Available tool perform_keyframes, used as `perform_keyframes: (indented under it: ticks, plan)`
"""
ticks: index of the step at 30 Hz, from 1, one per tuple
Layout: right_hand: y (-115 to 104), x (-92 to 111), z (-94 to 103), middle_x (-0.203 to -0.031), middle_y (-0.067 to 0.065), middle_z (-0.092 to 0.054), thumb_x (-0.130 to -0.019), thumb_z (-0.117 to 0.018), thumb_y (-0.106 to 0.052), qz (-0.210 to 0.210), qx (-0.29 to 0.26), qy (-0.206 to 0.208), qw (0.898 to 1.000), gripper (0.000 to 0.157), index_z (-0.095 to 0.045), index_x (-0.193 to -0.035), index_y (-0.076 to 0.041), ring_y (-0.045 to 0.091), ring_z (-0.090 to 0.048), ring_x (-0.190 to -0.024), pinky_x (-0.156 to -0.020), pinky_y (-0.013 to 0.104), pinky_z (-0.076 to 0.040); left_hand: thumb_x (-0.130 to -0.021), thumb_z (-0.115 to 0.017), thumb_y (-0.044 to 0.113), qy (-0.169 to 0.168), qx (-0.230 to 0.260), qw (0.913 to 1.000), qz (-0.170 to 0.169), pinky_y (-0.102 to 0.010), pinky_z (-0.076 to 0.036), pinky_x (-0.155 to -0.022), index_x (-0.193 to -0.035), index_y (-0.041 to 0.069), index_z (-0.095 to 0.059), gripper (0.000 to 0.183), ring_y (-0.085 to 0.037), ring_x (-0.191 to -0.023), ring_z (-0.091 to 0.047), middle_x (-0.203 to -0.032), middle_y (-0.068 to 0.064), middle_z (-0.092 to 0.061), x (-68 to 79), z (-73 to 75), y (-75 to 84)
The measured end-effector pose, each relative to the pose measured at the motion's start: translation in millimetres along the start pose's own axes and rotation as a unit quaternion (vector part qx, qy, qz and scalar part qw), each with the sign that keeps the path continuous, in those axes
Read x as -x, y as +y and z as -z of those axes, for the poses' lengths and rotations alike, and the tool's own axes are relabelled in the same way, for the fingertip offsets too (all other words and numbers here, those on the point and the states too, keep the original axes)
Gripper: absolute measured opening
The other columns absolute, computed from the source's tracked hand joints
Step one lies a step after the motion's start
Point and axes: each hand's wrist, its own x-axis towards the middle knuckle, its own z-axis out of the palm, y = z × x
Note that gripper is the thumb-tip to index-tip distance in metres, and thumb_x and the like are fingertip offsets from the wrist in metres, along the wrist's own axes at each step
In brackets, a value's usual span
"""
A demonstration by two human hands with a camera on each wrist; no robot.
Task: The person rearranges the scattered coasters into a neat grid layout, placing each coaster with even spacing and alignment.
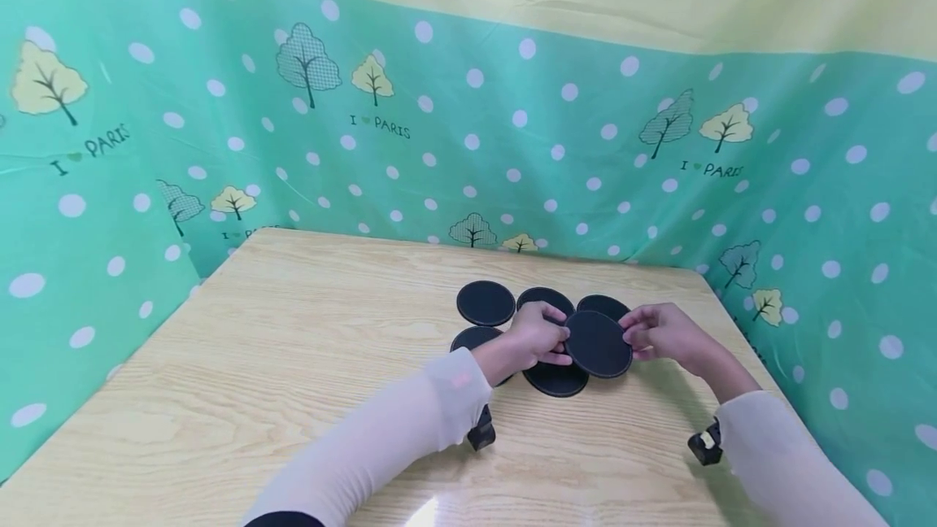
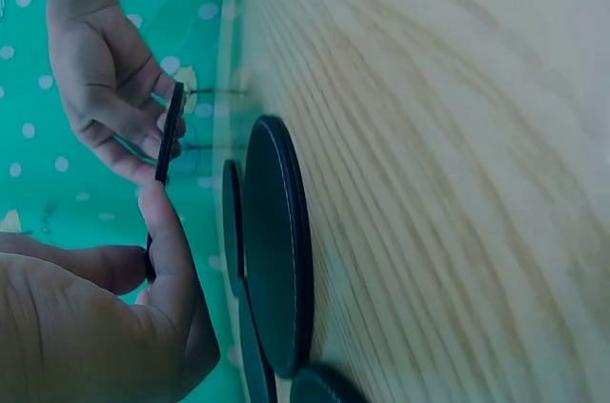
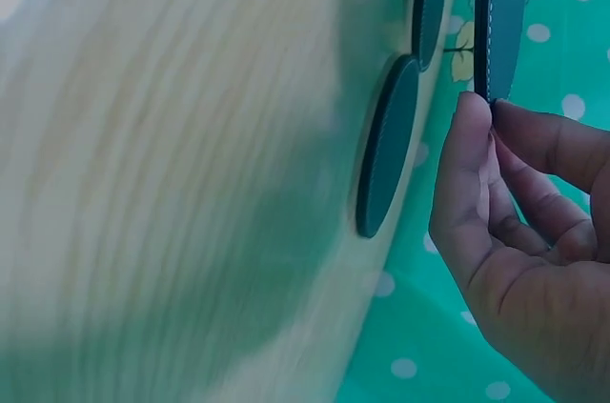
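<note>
Both hands hold one round black coaster (image 1: 599, 345) with a stitched rim, raised above the table. My left hand (image 1: 538, 333) pinches its left edge between thumb and fingers. At the opposite edge my right hand (image 1: 664, 333) pinches it; the right wrist view shows thumb and finger meeting on the coaster's rim (image 3: 499, 22). Several like coasters lie beneath and around: one at the back left (image 1: 486, 302), one at the back middle (image 1: 545, 299), one at the back right (image 1: 603, 306), and a front one (image 1: 556, 379). My left wrist partly hides a front left coaster (image 1: 472, 337).
The coasters lie on a light wood-grain table (image 1: 307, 332), toward its far right part. A green and yellow printed cloth (image 1: 454, 145) hangs behind the table and along its sides. Small black devices (image 1: 481, 429) are strapped at the wrists.
</note>
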Motion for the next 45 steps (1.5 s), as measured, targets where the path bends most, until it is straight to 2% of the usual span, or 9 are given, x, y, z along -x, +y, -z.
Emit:
perform_keyframes:
  ticks: [5, 12, 17, 22, 29, 37, 45]
  plan:
    - [10, 8, 5.4, -0.097, 0.012, -0.064, -0.097, -0.057, 0.008, -0.002, 0.003, -0.007, 1.000, 0.026, -0.054, -0.121, 0.015, 0.021, -0.064, -0.083, -0.075, 0.038, -0.063, -0.092, -0.062, -0.016, 0.000, -0.009, 0.9999, 0.006, -0.035, -0.064, -0.062, -0.109, 0.000, -0.062, 0.023, -0.018, -0.062, -0.051, -0.081, -0.011, -0.052, -1.1, -13.4, -4.2]
    - [22, 13, 13.8, -0.093, 0.010, -0.064, -0.097, -0.060, 0.003, -0.008, 0.009, -0.012, 1.000, 0.026, -0.054, -0.120, 0.015, 0.020, -0.063, -0.081, -0.071, 0.036, -0.062, -0.090, -0.063, -0.018, 0.014, -0.035, 0.9993, 0.004, -0.035, -0.064, -0.063, -0.105, -0.001, -0.063, 0.023, -0.017, -0.060, -0.049, -0.077, -0.009, -0.052, 5.4, -30.3, -6.7]
    - [29, 17, 18.9, -0.092, 0.011, -0.064, -0.098, -0.060, 0.003, -0.022, 0.016, -0.019, 0.999, 0.023, -0.055, -0.118, 0.014, 0.021, -0.064, -0.080, -0.070, 0.036, -0.062, -0.086, -0.067, -0.021, 0.019, -0.058, 0.9981, 0.003, -0.033, -0.063, -0.061, -0.102, -0.002, -0.063, 0.025, -0.017, -0.058, -0.050, -0.076, -0.008, -0.055, 5.9, -38.5, -7.2]
    - [32, 20, 23.5, -0.090, 0.011, -0.063, -0.097, -0.058, 0.005, -0.028, 0.024, -0.027, 0.999, 0.020, -0.055, -0.115, 0.013, 0.021, -0.063, -0.080, -0.070, 0.036, -0.062, -0.082, -0.072, -0.021, 0.034, -0.102, 0.9942, 0.004, -0.032, -0.063, -0.058, -0.096, -0.002, -0.065, 0.026, -0.019, -0.058, -0.057, -0.078, -0.010, -0.056, 7.5, -45.5, -3.7]
    - [35, 26, 28.8, -0.089, 0.011, -0.063, -0.097, -0.058, 0.005, -0.036, 0.030, -0.044, 0.998, 0.019, -0.054, -0.113, 0.014, 0.021, -0.063, -0.078, -0.069, 0.035, -0.062, -0.077, -0.075, -0.022, 0.054, -0.151, 0.9870, -0.001, -0.033, -0.063, -0.057, -0.085, -0.001, -0.066, 0.024, -0.028, -0.061, -0.071, -0.080, -0.012, -0.056, 4.6, -55.5, -6.4]
    - [41, 26, 29.0, -0.089, 0.012, -0.063, -0.096, -0.059, 0.006, -0.048, 0.025, -0.046, 0.998, 0.019, -0.054, -0.114, 0.013, 0.021, -0.064, -0.076, -0.068, 0.035, -0.063, -0.073, -0.079, -0.020, 0.068, -0.201, 0.9773, 0.001, -0.030, -0.061, -0.051, -0.073, 0.005, -0.061, 0.031, -0.030, -0.060, -0.073, -0.074, -0.010, -0.059, -1.5, -59.3, -12.5]
    - [44, 24, 25.5, -0.087, 0.010, -0.060, -0.094, -0.061, 0.007, -0.052, 0.025, -0.043, 0.997, 0.019, -0.055, -0.112, 0.012, 0.020, -0.063, -0.075, -0.067, 0.035, -0.063, -0.071, -0.081, -0.022, 0.050, -0.214, 0.9755, 0.001, -0.028, -0.060, -0.052, -0.080, -0.001, -0.069, 0.026, -0.029, -0.060, -0.073, -0.074, -0.010, -0.060, -4.4, -55.6, -13.1]
